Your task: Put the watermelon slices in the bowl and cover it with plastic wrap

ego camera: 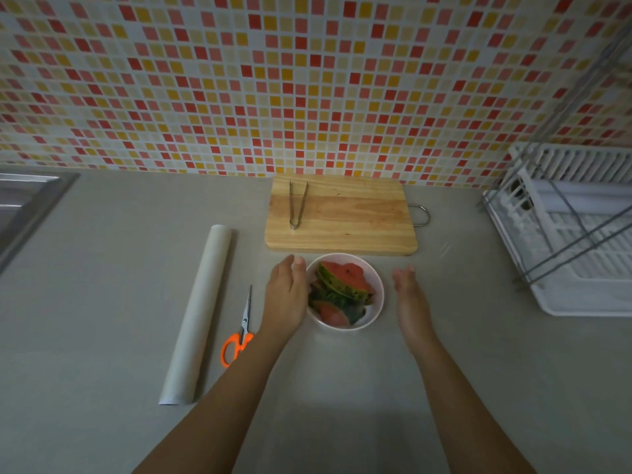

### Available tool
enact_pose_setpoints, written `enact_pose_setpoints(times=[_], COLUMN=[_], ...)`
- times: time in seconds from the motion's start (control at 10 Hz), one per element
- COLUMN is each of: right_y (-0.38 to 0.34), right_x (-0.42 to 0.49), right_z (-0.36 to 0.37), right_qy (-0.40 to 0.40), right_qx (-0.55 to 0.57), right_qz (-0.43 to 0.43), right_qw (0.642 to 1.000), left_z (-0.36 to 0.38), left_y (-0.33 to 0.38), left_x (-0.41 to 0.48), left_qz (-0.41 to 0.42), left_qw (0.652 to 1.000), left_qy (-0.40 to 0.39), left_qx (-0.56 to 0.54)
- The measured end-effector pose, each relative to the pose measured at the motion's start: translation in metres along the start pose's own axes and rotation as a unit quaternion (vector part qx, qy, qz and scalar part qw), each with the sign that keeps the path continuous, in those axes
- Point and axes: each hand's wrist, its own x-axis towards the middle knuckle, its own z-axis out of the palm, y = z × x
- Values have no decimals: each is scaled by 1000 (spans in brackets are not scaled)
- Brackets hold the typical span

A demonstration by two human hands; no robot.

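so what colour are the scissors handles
Orange, on the scissors lying left of the bowl; head view.

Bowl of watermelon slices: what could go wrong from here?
The watermelon slices stand up to the rim of the bowl, so wrap could snag on a rind. The left hand lies against the bowl's side and might nudge it. The scissors lie beside the left forearm, easy to brush.
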Motion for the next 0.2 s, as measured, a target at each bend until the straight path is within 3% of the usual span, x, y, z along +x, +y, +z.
enact_pose_setpoints(times=[0.2], right_y=[-59], right_x=[-19], right_z=[-10], right_qy=[40], right_qx=[-101], right_qz=[-217], right_qw=[970], left_z=[-20], left_y=[63], left_x=[30], left_qz=[107], left_qw=[991], left_qy=[-60], left_qx=[58])
